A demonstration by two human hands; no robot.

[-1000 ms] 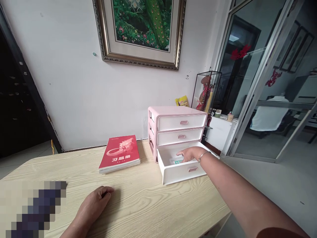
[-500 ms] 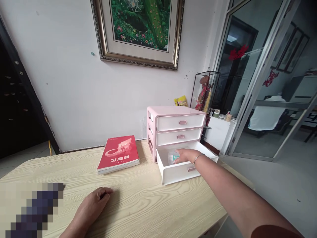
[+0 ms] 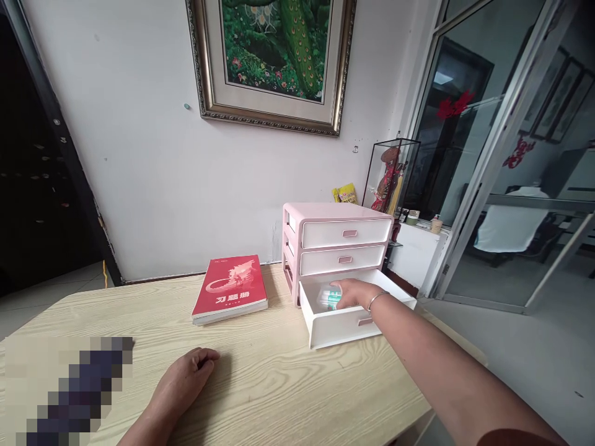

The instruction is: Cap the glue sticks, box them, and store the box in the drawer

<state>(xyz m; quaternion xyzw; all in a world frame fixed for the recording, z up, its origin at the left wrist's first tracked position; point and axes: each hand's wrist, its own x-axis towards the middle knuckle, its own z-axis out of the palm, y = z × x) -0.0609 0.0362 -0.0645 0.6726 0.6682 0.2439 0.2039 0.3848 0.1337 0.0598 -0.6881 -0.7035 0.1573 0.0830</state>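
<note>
A pink drawer unit (image 3: pixel 346 212) with white drawers stands on the wooden table, its bottom drawer (image 3: pixel 344 330) pulled out. My right hand (image 3: pixel 356 293) reaches into that drawer, fingers curled round the right end of a clear plastic pack with a teal-and-white label (image 3: pixel 331 298). The hand covers part of the pack, and its fingertips are partly hidden. My left hand (image 3: pixel 188 378) rests on the table in front of the red book (image 3: pixel 232 286), fingers curled in, with nothing seen in them.
The table's (image 3: pixel 260 384) right edge runs under my right forearm. Behind the drawer unit are a yellow packet (image 3: pixel 344 193) and a glass display case (image 3: pixel 393 176). A framed peacock picture (image 3: pixel 274 118) hangs on the wall. A blurred patch covers the lower left.
My right hand has closed round the pack, and more of the pack and its label shows. The view has shifted slightly left. My left hand stays on the table.
</note>
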